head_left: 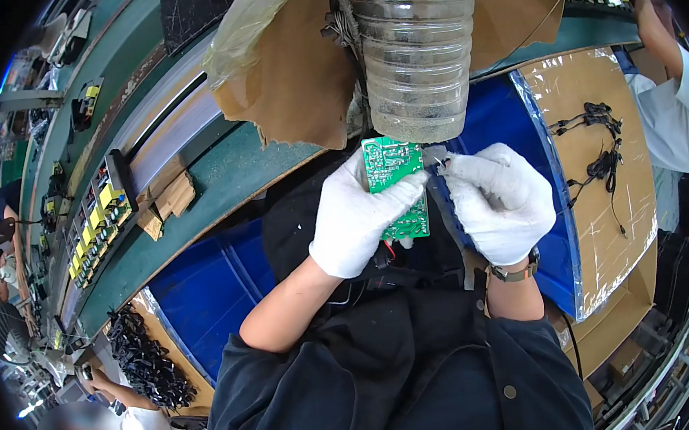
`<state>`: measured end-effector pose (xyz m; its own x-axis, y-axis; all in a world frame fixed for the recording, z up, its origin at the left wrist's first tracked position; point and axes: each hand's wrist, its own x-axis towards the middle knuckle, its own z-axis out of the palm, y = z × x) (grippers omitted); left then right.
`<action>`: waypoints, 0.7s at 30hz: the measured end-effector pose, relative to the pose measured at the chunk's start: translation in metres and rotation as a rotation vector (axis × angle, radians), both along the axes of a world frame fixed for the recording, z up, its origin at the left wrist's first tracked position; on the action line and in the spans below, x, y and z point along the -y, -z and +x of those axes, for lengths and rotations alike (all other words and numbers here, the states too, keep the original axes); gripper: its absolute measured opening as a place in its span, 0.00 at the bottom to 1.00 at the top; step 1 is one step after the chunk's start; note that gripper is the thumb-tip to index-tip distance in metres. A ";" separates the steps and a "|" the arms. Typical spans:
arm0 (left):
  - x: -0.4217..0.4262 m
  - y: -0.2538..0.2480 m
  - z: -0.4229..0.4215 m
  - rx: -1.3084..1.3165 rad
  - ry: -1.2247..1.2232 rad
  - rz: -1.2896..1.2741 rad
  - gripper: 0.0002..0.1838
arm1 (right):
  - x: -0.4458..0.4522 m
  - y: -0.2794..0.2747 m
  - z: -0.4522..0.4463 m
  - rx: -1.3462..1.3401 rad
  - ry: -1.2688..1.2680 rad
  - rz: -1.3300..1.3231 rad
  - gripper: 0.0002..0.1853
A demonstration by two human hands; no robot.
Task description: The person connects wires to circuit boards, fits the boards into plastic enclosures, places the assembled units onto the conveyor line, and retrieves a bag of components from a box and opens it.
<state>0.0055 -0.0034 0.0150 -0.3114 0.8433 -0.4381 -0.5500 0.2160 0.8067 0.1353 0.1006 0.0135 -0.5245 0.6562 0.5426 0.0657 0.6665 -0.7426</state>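
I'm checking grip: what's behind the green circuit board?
Below the green circuit board, a fingertip of the left hand and red wire show; the board's back is hidden.

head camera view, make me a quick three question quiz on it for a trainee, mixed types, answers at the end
1. Multiple choice: which white-gloved hand grips the green rectangular circuit board?
A) right
B) left

2. True or false: the white-gloved right hand has nothing strapped around its wrist.

3. Fill in: the thin black cables at the picture's right lie on a flat sheet of brown ____.

Key:
1. B, the left hand.
2. False, there is a strapped wristwatch.
3. Cardboard.
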 end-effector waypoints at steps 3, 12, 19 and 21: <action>-0.001 0.001 0.002 -0.059 -0.027 0.010 0.12 | -0.002 -0.002 -0.003 -0.013 -0.023 0.019 0.11; -0.001 -0.002 -0.001 0.042 0.007 -0.024 0.11 | 0.000 -0.002 -0.001 0.051 0.022 0.044 0.11; -0.002 -0.001 0.001 -0.052 -0.023 -0.022 0.11 | -0.002 -0.001 -0.007 0.022 0.027 -0.006 0.10; -0.002 -0.001 0.002 -0.075 -0.034 -0.013 0.12 | -0.002 -0.001 -0.008 0.025 0.026 -0.004 0.10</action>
